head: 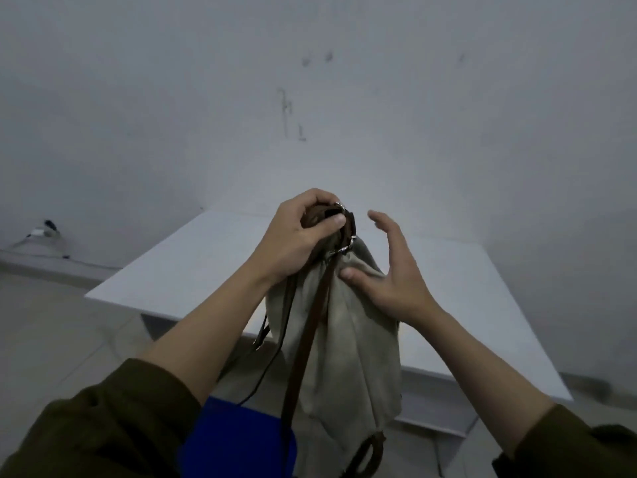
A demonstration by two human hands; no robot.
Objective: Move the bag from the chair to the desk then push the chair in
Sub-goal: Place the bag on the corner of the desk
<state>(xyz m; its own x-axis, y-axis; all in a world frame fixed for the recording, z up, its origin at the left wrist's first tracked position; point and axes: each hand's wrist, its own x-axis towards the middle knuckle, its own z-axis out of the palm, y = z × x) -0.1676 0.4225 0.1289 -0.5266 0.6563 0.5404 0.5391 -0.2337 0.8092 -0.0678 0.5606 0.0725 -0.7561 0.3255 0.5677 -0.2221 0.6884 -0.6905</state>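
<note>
A beige cloth bag [344, 346] with brown leather straps and metal rings hangs in the air in front of the white desk [193, 260]. My left hand [296, 236] is shut on the bag's brown top handle and holds it up. My right hand [393, 274] is spread open against the bag's upper right side, thumb touching the cloth. Below the bag, at the bottom of the view, shows the blue seat of the chair [238, 439]. The bag's lower end hangs over the chair and the desk's front edge.
The desk stands against a pale grey wall [310, 98] with scuff marks. A lower shelf [434, 412] shows under the desktop at right. A wall socket with a plug and cable [48, 232] sits low on the left. Tiled floor [51, 332] lies left of the desk.
</note>
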